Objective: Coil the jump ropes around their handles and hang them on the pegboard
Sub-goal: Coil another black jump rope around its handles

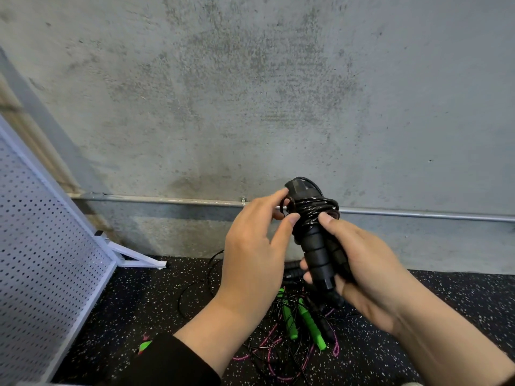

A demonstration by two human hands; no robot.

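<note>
Held up before the concrete wall, the black jump rope [317,235] looks light, its glossy cord springy; the right hand [367,277] grips both ribbed handles while the left hand [253,246] pinches the loose coil.

I count two black handles [320,260] bundled in my right hand [370,277], with one black rope [315,210] wound round them. On the floor [139,302] lie two green handles [309,320] and at least two more black handles [292,270]. One white pegboard [41,232] stands to my left.
</note>
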